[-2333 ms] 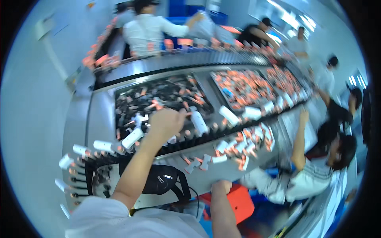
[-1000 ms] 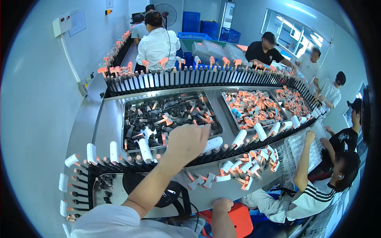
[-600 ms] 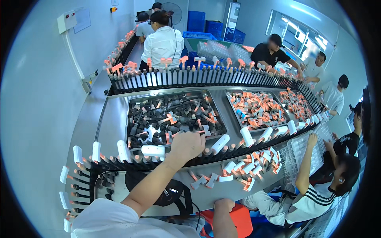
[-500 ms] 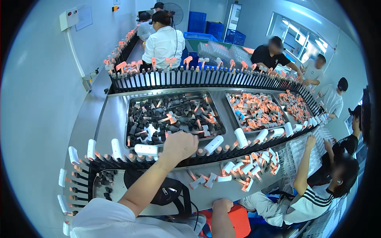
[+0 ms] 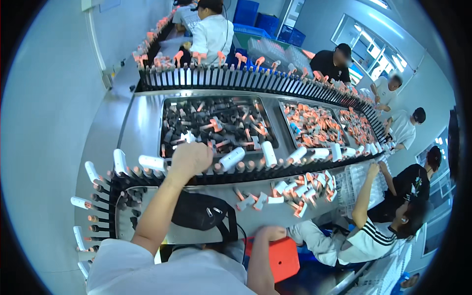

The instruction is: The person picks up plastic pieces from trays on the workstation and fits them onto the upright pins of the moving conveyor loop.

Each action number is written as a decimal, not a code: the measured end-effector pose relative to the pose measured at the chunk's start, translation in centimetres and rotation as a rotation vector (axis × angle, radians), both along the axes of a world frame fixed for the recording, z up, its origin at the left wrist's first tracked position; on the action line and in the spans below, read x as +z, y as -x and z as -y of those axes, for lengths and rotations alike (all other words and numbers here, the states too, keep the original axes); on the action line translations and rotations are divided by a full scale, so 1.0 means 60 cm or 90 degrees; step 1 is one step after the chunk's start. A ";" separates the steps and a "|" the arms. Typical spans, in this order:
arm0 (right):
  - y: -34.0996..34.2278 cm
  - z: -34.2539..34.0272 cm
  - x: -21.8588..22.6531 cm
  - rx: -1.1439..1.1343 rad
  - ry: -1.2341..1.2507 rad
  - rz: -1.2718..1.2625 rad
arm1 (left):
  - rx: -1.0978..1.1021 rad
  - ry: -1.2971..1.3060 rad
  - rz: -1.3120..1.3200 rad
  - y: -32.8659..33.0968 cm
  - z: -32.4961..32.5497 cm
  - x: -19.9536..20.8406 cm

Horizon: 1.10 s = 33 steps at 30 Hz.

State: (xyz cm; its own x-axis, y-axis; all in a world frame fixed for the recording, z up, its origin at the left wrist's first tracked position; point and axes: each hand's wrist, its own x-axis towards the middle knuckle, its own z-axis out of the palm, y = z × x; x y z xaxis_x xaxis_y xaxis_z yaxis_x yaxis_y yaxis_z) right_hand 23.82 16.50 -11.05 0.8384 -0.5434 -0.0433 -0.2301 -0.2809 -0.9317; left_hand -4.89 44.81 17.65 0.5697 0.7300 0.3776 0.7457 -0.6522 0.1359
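Note:
My left hand (image 5: 191, 158) reaches over the near row of black posts. Its fingers are curled downward, back of the hand uppermost, and whatever lies in them is hidden. White rounded plastic piece (image 5: 152, 162) sits on a post to its left, and another white piece (image 5: 232, 158) is just to its right. Beyond the hand lies a metal tray (image 5: 162, 128) of mixed black and pink-and-white parts. My right hand (image 5: 271, 232) rests low by the bench's front edge, above a red stool (image 5: 279, 260); its fingers are not clearly visible.
A black bag (image 5: 199, 210) lies on the near bench, right of my left forearm. White-and-pink parts (image 5: 307, 191) are heaped farther right. Trays of pink parts (image 5: 314, 123) stand beyond. A co-worker in a striped sleeve (image 5: 373, 236) sits to the right, by clear plastic trays (image 5: 361, 182).
The view has shifted. My left hand has moved left along the post row, and the white pieces on the posts stand farther left. The right hand stays low by the bench edge.

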 end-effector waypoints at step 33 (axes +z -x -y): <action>0.281 -0.493 0.567 1.080 0.717 0.805 | 0.241 0.143 0.437 0.253 0.270 -0.404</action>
State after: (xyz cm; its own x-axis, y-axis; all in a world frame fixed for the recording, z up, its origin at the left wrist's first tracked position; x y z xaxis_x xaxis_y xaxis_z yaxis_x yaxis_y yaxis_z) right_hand 6.97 46.11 22.94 -0.2288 0.9141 0.3347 0.9655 0.1693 0.1978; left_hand -20.08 28.61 -6.57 -0.0358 0.9265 0.3745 0.6126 -0.2758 0.7407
